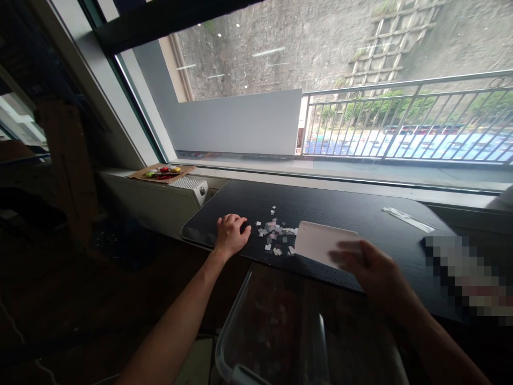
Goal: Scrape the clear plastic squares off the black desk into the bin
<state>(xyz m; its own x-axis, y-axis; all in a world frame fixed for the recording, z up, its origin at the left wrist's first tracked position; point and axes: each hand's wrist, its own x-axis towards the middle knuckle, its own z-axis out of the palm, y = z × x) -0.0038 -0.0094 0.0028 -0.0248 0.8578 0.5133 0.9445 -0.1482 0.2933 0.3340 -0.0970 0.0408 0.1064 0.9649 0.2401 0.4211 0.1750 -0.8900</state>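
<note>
My left hand (233, 235) rests on the dark table, its fingers bent and thumb apart, with nothing visible in it. Just right of it lies a loose pile of small square pieces (273, 231), some white and some clear or greyish. My right hand (366, 262) grips the right end of a flat white plastic sheet (320, 243) with a small hole at one corner. The sheet's left edge touches or nearly touches the right side of the pile. Motion blurs the right fingers.
Below the dark table (332, 200) stands a clear plastic bin (230, 342) with small bits inside. A whitish strip (409, 219) lies at the table's right. Beside the window, a radiator (184, 195) carries cardboard (140, 175) with colourful items. A pixelated object (468, 278) sits far right.
</note>
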